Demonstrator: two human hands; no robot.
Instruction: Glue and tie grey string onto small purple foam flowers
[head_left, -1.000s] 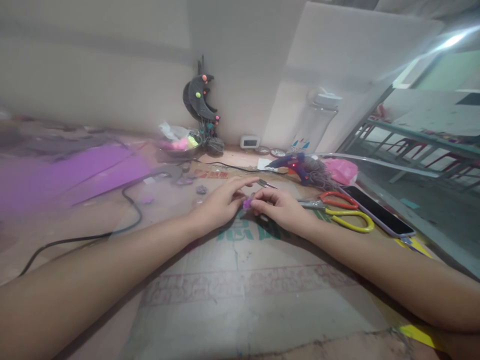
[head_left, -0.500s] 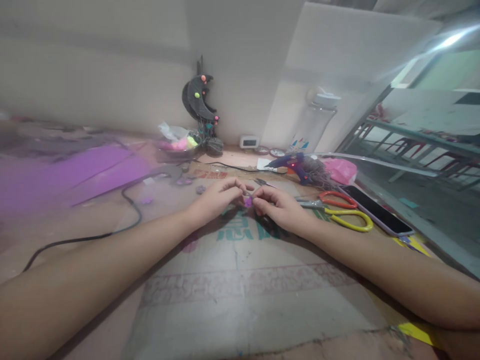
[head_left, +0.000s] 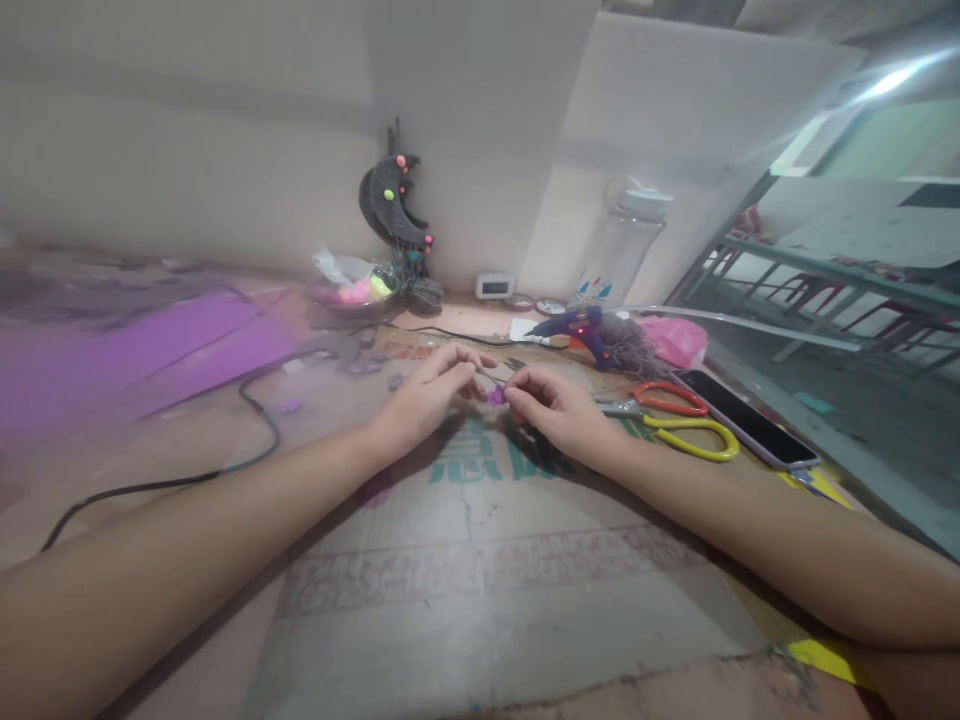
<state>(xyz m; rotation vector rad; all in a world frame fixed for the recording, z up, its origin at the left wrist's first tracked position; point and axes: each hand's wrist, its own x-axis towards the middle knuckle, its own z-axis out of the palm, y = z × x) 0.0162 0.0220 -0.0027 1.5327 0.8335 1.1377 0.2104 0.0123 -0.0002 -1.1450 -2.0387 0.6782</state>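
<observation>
Between my two hands, just above the cardboard, is a small purple flower-shaped piece (head_left: 496, 396). My right hand (head_left: 559, 408) pinches it at its right side with thumb and forefinger. A thin greyish strand (head_left: 491, 377) stretches from the fingertips of my left hand (head_left: 439, 390) toward those of my right. The left fingers are closed on the strand; its exact ends are too small to make out. Beyond the hands lies a pointed metal tool (head_left: 517, 364), partly hidden. Small purple pieces (head_left: 289, 405) lie left of my left hand.
Scissors with red and yellow handles (head_left: 694, 440) and a phone (head_left: 746, 420) lie at right. Behind them are a glue gun (head_left: 577, 328), grey yarn (head_left: 630, 345) and a clear bottle (head_left: 622, 245). A black cable (head_left: 270, 430) crosses the left side, near purple sheets (head_left: 187, 350).
My left fingers have drawn slightly away from the purple piece, so the thin strand between the hands shows more. My right hand keeps its pinch. The view has shifted a little.
</observation>
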